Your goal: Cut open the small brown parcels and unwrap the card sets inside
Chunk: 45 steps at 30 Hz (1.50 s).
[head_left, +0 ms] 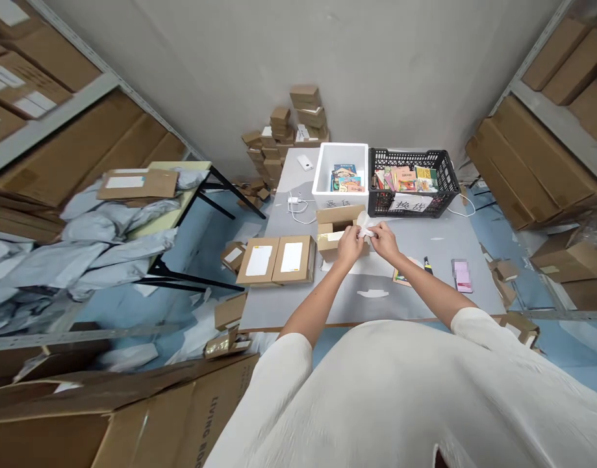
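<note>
Both hands meet over the grey table, pinching a crumpled white piece of paper (pixel 363 223). My left hand (pixel 351 244) has its fingers closed on the paper's left side, in front of a small open cardboard box (pixel 333 216). On the other side, my right hand (pixel 384 243) grips the same paper with fingers pressed together. The box stands behind and to the left of the hands, its flaps up. Beneath my right forearm lies a colourful booklet (pixel 401 278), partly covered. A black and yellow cutter (pixel 427 265) rests just right of that forearm.
Two closed cardboard boxes (pixel 277 260) with white labels sit at left. Behind are a white bin (pixel 322 185) and a black crate (pixel 442 175), both holding booklets. A phone-like pink item (pixel 462 275) lies at right. Shelves and a side table of grey parcels (pixel 115 224) flank the table.
</note>
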Motion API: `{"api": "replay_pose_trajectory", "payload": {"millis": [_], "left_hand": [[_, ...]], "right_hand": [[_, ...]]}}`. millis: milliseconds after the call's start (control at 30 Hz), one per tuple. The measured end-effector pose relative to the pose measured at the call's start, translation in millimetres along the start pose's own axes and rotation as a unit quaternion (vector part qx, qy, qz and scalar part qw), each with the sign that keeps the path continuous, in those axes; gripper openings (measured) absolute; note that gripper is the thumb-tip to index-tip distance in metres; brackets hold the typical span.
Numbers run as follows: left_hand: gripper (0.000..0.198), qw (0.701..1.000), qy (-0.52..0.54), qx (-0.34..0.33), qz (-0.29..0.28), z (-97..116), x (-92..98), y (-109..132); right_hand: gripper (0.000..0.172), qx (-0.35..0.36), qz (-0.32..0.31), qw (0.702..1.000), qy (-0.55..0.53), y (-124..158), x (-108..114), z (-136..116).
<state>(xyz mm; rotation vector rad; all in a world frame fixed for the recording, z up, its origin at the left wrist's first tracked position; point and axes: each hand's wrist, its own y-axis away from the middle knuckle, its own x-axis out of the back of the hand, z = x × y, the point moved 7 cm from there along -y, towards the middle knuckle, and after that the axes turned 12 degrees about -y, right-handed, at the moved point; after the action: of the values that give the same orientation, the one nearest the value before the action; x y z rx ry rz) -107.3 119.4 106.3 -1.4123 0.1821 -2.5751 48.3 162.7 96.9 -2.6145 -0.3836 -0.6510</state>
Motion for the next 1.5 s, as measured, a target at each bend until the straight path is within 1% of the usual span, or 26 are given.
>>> {"api": "replay_pose_trajectory", "payload": {"millis": [133,300,433,500,600,700,800,867,933,1000,1133,1167,1233,1300,1333,1400,1500], "left_hand": [[0.023,0.997,0.051,-0.029,0.039,-22.0,13.0,-15.7],[0.032,0.997,0.050,-0.046,0.047,-56.5,14.6,-26.5],[0.037,0.999,0.032,-0.040,0.012,-79.1,6.4,-32.2],[0.040,0.999,0.013,-0.023,-0.019,-86.5,-0.1,-34.4],[0.043,0.996,-0.037,-0.008,-0.083,-89.2,-10.6,-36.1],[0.042,0.985,-0.090,-0.003,-0.150,-88.1,-19.6,-35.9],[0.037,0.970,-0.127,0.008,-0.207,-90.3,-25.9,-35.9],[0.036,0.960,-0.144,0.015,-0.238,-93.2,-29.6,-35.8],[0.036,0.955,-0.153,0.019,-0.253,-94.9,-31.3,-35.7],[0.035,0.958,-0.162,0.013,-0.237,-94.0,-28.8,-35.8],[0.034,0.974,-0.172,-0.003,-0.150,-88.0,-14.2,-35.0],[0.036,0.976,-0.166,-0.010,-0.138,-86.2,-11.7,-34.2],[0.037,0.977,-0.153,-0.020,-0.147,-84.1,-11.2,-31.9],[0.036,0.973,-0.149,-0.017,-0.177,-84.4,-13.6,-29.3],[0.036,0.971,-0.150,-0.012,-0.183,-84.9,-13.4,-28.5],[0.037,0.974,-0.156,-0.005,-0.167,-84.0,-8.4,-27.9],[0.039,0.980,-0.157,-0.014,-0.119,-74.8,3.9,-25.7]], "right_hand": [[0.036,0.018,0.012,0.999,-0.024,-23.2,-26.0,-10.4],[0.035,0.007,-0.011,0.999,-0.034,-43.2,-61.2,-2.9],[0.033,-0.023,-0.055,0.998,-0.017,-54.3,-84.9,10.6],[0.033,-0.050,-0.083,0.995,-0.002,-56.7,-95.0,19.6],[0.031,-0.092,-0.105,0.989,0.038,-55.4,-104.2,34.3],[0.030,-0.113,-0.106,0.985,0.077,-51.7,-107.1,45.1],[0.031,-0.110,-0.081,0.986,0.098,-50.8,-104.7,48.2],[0.038,-0.099,-0.071,0.987,0.101,-51.9,-103.4,46.6],[0.041,-0.082,-0.092,0.988,0.096,-53.4,-106.3,43.5],[0.039,-0.076,-0.131,0.984,0.097,-53.8,-111.5,41.7],[0.036,-0.097,-0.201,0.968,0.117,-51.7,-119.5,43.5],[0.036,-0.098,-0.215,0.964,0.119,-50.8,-120.9,43.4],[0.037,-0.092,-0.229,0.962,0.114,-49.8,-121.8,42.1],[0.041,-0.082,-0.216,0.968,0.096,-50.2,-118.3,39.7],[0.042,-0.075,-0.200,0.973,0.086,-50.8,-114.5,38.3],[0.042,-0.062,-0.155,0.984,0.070,-52.0,-103.0,35.8],[0.040,-0.048,-0.086,0.993,0.064,-50.4,-79.1,34.3]]}}
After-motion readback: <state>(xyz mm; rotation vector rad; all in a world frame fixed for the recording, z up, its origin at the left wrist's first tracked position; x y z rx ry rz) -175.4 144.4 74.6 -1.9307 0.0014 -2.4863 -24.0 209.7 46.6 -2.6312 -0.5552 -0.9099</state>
